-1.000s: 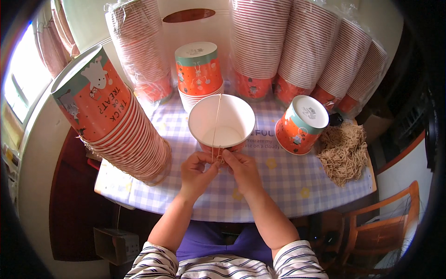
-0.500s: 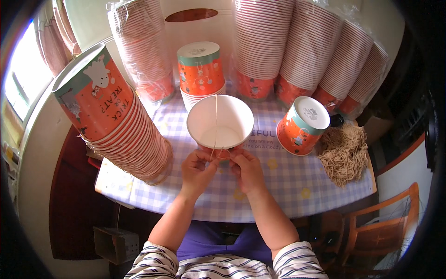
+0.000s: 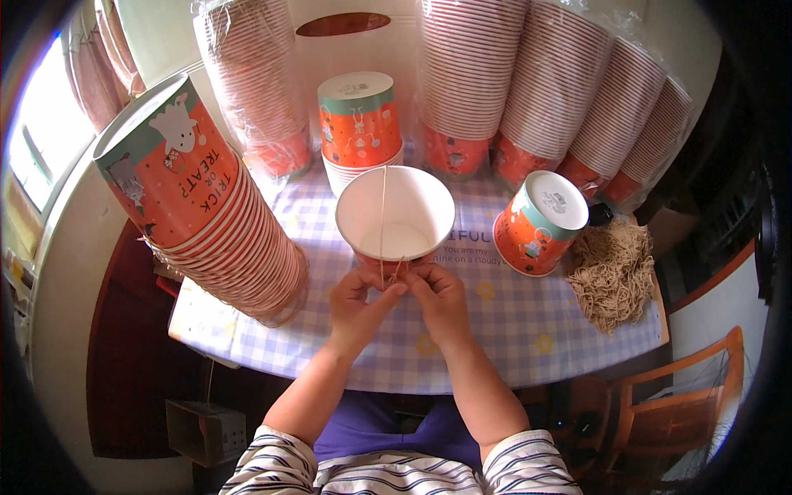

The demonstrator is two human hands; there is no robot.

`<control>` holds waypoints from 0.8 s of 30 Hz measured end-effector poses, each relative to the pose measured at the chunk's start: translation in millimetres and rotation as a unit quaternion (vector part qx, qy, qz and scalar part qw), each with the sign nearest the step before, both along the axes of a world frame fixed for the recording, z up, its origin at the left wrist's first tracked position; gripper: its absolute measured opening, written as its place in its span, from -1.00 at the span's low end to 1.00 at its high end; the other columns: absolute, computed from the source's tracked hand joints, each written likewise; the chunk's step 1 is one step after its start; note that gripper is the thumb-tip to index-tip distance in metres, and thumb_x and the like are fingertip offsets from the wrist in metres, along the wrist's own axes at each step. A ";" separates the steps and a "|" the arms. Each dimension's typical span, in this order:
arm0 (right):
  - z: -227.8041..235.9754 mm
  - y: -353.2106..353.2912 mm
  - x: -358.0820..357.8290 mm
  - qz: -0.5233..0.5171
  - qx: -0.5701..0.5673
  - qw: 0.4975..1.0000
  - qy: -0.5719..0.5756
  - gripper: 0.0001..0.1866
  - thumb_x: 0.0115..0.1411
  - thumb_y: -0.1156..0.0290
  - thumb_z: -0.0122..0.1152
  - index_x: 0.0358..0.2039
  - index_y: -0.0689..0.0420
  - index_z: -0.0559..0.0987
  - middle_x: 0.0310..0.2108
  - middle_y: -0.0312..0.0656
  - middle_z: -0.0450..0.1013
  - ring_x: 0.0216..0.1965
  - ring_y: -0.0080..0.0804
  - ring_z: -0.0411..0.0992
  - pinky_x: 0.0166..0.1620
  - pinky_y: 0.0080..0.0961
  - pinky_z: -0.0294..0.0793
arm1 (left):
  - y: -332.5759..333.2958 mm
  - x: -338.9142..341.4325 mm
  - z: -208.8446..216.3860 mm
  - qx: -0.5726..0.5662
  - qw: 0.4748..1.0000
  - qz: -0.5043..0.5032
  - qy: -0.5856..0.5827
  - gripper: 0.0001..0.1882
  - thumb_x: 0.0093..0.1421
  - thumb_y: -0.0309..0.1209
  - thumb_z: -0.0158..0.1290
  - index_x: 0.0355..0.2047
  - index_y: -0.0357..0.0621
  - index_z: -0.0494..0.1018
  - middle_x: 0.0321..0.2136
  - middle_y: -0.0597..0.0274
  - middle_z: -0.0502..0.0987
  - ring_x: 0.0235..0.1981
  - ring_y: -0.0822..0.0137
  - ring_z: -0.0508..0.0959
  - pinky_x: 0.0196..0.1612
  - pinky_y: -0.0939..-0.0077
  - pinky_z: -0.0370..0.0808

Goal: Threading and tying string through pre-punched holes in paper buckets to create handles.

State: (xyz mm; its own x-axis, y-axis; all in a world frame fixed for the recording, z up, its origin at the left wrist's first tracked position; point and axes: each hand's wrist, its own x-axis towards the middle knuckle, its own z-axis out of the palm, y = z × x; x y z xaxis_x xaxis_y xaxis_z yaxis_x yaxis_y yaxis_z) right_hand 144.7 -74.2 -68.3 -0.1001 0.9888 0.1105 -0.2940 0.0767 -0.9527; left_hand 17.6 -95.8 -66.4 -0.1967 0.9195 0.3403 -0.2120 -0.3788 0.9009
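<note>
A large paper cup (image 3: 398,235) stands mouth up in front of me, its inside white. Across its mouth runs a thin tan string (image 3: 383,198), from the far rim down to the near side. My left hand (image 3: 360,299) pinches the string just below the near rim. Against it, thumb to thumb, my right hand (image 3: 438,299) is closed on the string too. A small loop stands up between my fingertips. My fingers hide most of the cup's near outer wall and the string's lower ends.
At the left leans a tall stack of orange cups (image 3: 235,227) with strings round it. An upturned cup (image 3: 540,231) and a tangled heap of tan string (image 3: 612,276) lie right. Behind stand a short cup stack (image 3: 360,124) and several wrapped stacks (image 3: 470,74). A checked cloth (image 3: 503,338) covers the table.
My left hand has shifted slightly right, bringing both hands' fingertips closer together. The string between them has gone from a flat loop to a small upright one.
</note>
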 end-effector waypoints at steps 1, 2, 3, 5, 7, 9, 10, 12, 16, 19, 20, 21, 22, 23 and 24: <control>1.4 -0.8 -0.4 -0.002 0.007 1.000 -0.009 -0.86 0.15 0.42 0.14 -0.40 0.24 0.55 -0.53 -0.37 0.45 -0.49 -0.72 0.33 -0.43 -0.72 0.31 | 0.5 -0.9 -0.2 -0.001 1.000 0.007 0.029 -0.82 0.00 -0.64 0.17 -0.50 -0.17 0.38 -0.48 0.34 0.48 -0.41 0.58 0.45 -0.31 0.72 0.39; 2.6 -1.5 -0.6 -0.004 0.015 1.000 -0.018 -0.86 0.14 0.42 0.14 -0.41 0.25 0.55 -0.53 -0.37 0.45 -0.49 -0.72 0.33 -0.43 -0.72 0.31 | 0.6 -1.4 -0.2 -0.001 0.998 0.013 0.057 -0.82 0.00 -0.64 0.18 -0.51 -0.16 0.37 -0.49 0.34 0.48 -0.41 0.58 0.45 -0.33 0.71 0.40; 3.3 -1.8 -0.6 -0.003 0.015 1.000 -0.018 -0.86 0.14 0.42 0.14 -0.41 0.25 0.55 -0.53 -0.37 0.45 -0.49 -0.72 0.33 -0.43 -0.72 0.31 | 0.3 -1.6 0.0 -0.001 0.998 0.013 0.058 -0.82 0.00 -0.64 0.18 -0.51 -0.16 0.37 -0.49 0.34 0.48 -0.41 0.58 0.45 -0.33 0.71 0.40; 4.5 -2.6 0.5 -0.003 0.012 0.999 -0.038 -0.85 0.15 0.41 0.15 -0.41 0.25 0.54 -0.52 -0.36 0.46 -0.49 -0.72 0.34 -0.42 -0.72 0.32 | -0.1 -0.9 0.2 -0.005 0.997 0.042 0.060 -0.79 -0.01 -0.65 0.18 -0.53 -0.16 0.35 -0.50 0.33 0.47 -0.42 0.58 0.45 -0.36 0.70 0.40; 11.2 -5.4 0.9 -0.006 0.008 0.999 -0.042 -0.85 0.15 0.41 0.14 -0.41 0.25 0.54 -0.52 -0.36 0.46 -0.48 -0.72 0.34 -0.42 -0.71 0.32 | 1.3 -0.8 -0.6 0.003 0.997 0.049 0.058 -0.79 -0.01 -0.66 0.17 -0.53 -0.16 0.34 -0.51 0.33 0.47 -0.43 0.58 0.45 -0.38 0.69 0.40; 13.4 -5.2 0.3 -0.008 0.004 0.999 -0.046 -0.84 0.15 0.40 0.14 -0.41 0.24 0.54 -0.52 -0.35 0.46 -0.48 -0.72 0.34 -0.42 -0.71 0.32 | 2.1 -1.0 0.0 0.012 0.997 0.057 0.055 -0.78 -0.01 -0.67 0.16 -0.54 -0.16 0.33 -0.52 0.33 0.46 -0.44 0.58 0.44 -0.40 0.69 0.39; 13.6 -4.4 0.3 -0.015 0.003 0.999 -0.040 -0.85 0.16 0.41 0.13 -0.41 0.24 0.54 -0.51 -0.37 0.46 -0.47 -0.73 0.32 -0.40 -0.73 0.29 | 2.1 -0.6 1.3 0.015 0.997 0.053 0.046 -0.78 0.00 -0.68 0.15 -0.54 -0.17 0.32 -0.52 0.34 0.46 -0.44 0.59 0.44 -0.39 0.70 0.39; 14.0 -3.7 0.0 -0.022 0.001 0.999 -0.033 -0.86 0.16 0.42 0.13 -0.40 0.23 0.54 -0.49 -0.39 0.45 -0.46 -0.75 0.31 -0.39 -0.75 0.26 | 2.8 -1.6 0.5 0.019 0.998 0.049 0.036 -0.78 0.00 -0.69 0.14 -0.54 -0.17 0.32 -0.52 0.34 0.45 -0.44 0.59 0.43 -0.38 0.71 0.38; 13.9 -3.7 -1.0 -0.043 -0.017 0.999 0.004 -0.87 0.16 0.41 0.13 -0.41 0.19 0.54 -0.54 -0.42 0.41 -0.54 -0.79 0.21 -0.47 -0.77 0.16 | 3.6 -5.7 -1.0 0.006 0.998 0.046 0.030 -0.79 0.00 -0.70 0.13 -0.53 -0.18 0.32 -0.50 0.35 0.44 -0.42 0.59 0.42 -0.33 0.72 0.36; 17.1 -4.3 -2.1 -0.047 -0.018 0.999 0.019 -0.88 0.16 0.40 0.14 -0.41 0.18 0.54 -0.55 -0.43 0.40 -0.56 -0.79 0.18 -0.49 -0.77 0.13 | 3.4 -6.8 -1.3 0.001 0.999 0.046 0.028 -0.79 0.00 -0.70 0.14 -0.53 -0.18 0.32 -0.50 0.36 0.44 -0.43 0.60 0.41 -0.32 0.73 0.35; 18.2 -4.5 -2.4 -0.048 -0.017 0.998 0.030 -0.88 0.16 0.40 0.14 -0.40 0.17 0.54 -0.55 -0.43 0.40 -0.56 -0.78 0.19 -0.49 -0.77 0.14 | 3.4 -7.2 -1.8 0.000 0.999 0.044 0.026 -0.79 0.00 -0.70 0.14 -0.53 -0.18 0.33 -0.50 0.36 0.44 -0.44 0.60 0.41 -0.32 0.74 0.34; 17.3 -4.1 -2.2 -0.048 -0.018 0.998 0.029 -0.88 0.16 0.40 0.14 -0.40 0.17 0.54 -0.55 -0.43 0.40 -0.56 -0.78 0.19 -0.49 -0.77 0.14 | 3.3 -6.7 -1.2 0.000 0.999 0.043 0.026 -0.79 0.00 -0.70 0.14 -0.53 -0.18 0.33 -0.50 0.36 0.44 -0.44 0.60 0.41 -0.32 0.74 0.34; 16.1 -3.5 -2.0 -0.047 -0.015 0.998 0.029 -0.89 0.16 0.40 0.14 -0.40 0.17 0.54 -0.55 -0.43 0.40 -0.56 -0.78 0.19 -0.49 -0.77 0.14 | 3.1 -6.0 0.3 -0.002 0.999 0.038 0.015 -0.79 0.00 -0.70 0.14 -0.54 -0.17 0.33 -0.50 0.37 0.44 -0.44 0.61 0.40 -0.34 0.75 0.34; 15.4 -3.1 -1.8 -0.047 -0.012 0.998 0.028 -0.89 0.16 0.40 0.14 -0.39 0.17 0.54 -0.54 -0.43 0.40 -0.55 -0.77 0.20 -0.49 -0.77 0.14 | 2.9 -5.6 1.1 -0.005 0.999 0.034 0.004 -0.78 0.00 -0.70 0.14 -0.54 -0.17 0.33 -0.50 0.37 0.43 -0.44 0.62 0.40 -0.35 0.76 0.33; 15.5 -3.2 -1.6 -0.047 -0.012 0.998 0.028 -0.89 0.16 0.40 0.14 -0.39 0.17 0.54 -0.54 -0.43 0.40 -0.55 -0.77 0.20 -0.49 -0.77 0.14 | 3.3 -5.9 0.2 -0.005 0.999 0.034 0.004 -0.78 0.00 -0.70 0.14 -0.54 -0.17 0.33 -0.50 0.37 0.43 -0.44 0.62 0.40 -0.35 0.76 0.33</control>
State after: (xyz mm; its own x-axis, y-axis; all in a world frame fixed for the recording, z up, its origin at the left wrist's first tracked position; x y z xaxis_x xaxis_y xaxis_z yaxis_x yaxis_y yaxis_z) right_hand 143.1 -77.4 -52.8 -0.0013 0.9960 0.0896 -0.3390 0.0838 -0.9370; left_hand 11.8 -92.5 -66.2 -0.2556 0.9077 0.3326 -0.1795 -0.3827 0.9063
